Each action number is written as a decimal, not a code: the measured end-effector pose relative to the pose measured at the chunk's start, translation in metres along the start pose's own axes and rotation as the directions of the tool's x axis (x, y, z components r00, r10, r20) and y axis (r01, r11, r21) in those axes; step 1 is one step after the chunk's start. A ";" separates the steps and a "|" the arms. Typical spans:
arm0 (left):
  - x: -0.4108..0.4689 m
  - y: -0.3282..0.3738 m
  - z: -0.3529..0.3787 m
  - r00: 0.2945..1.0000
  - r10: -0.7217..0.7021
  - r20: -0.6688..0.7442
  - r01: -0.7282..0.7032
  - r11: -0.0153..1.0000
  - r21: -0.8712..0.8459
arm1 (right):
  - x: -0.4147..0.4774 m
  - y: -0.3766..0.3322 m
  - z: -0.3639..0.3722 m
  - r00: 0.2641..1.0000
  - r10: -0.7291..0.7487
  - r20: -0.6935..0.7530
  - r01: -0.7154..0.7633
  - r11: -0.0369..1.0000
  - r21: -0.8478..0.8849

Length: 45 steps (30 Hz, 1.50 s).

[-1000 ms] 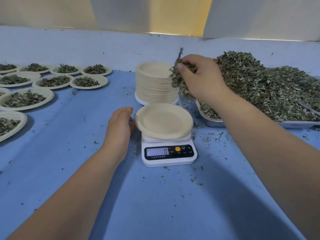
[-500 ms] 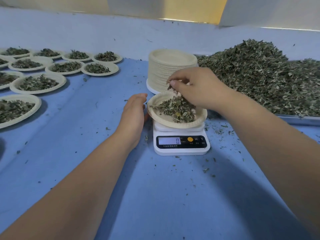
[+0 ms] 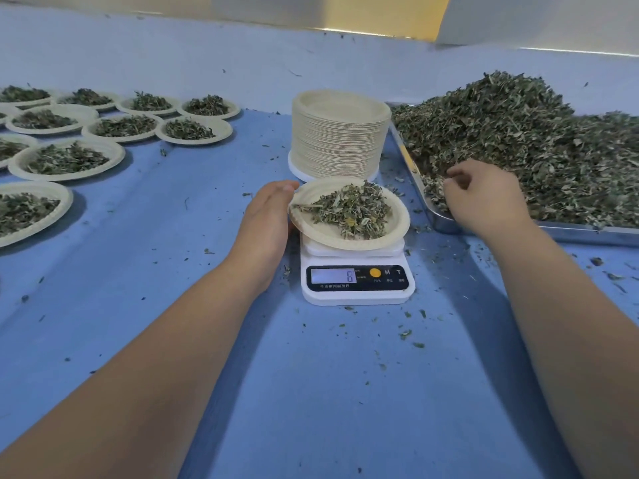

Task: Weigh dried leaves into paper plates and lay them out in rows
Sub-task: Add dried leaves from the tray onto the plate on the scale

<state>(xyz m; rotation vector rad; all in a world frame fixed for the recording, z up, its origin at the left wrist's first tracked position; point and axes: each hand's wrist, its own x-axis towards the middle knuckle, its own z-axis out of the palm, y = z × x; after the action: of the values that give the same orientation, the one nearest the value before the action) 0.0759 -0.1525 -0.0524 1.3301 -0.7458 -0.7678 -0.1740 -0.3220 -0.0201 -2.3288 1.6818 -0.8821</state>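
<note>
Now, in the head view, a plate [image 3: 396, 233] with a small pile of leaves [image 3: 352, 210] sits on the scale [image 3: 356, 295]. The display seems to show 8, but the digit is blurred. The left hand [image 3: 268, 216] has straight, closed fingers and touches the plate's left rim. The right hand [image 3: 484, 198] reaches into the heap [image 3: 518, 140] at the near corner of the tray [image 3: 570, 233]. Its fingers are curled and blurred, so I cannot tell if they grip leaves. A stack [image 3: 340, 140] of empty plates stands behind the scale. At the left, rows of filled plates [image 3: 116, 153] are cut off by the edge.
</note>
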 end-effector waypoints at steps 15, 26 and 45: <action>0.003 -0.004 -0.001 1.000 0.001 -0.017 -0.001 0.999 -0.037 | -0.006 -0.001 0.014 0.980 -0.130 0.154 0.153 0.977 -0.150; 0.002 -0.004 -0.001 1.000 0.011 -0.027 -0.012 1.000 -0.029 | -0.007 -0.005 0.012 0.987 -0.145 -0.062 0.144 0.989 -0.018; 0.000 -0.001 0.001 0.997 0.022 -0.072 -0.019 0.999 0.033 | -0.010 -0.007 0.010 0.980 -0.134 -0.150 0.139 0.990 0.024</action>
<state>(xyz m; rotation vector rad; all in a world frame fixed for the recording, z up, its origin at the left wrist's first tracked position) 0.0753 -0.1527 -0.0534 1.3703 -0.7160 -0.6903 -0.1648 -0.3122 -0.0288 -2.4341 1.5588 -1.1258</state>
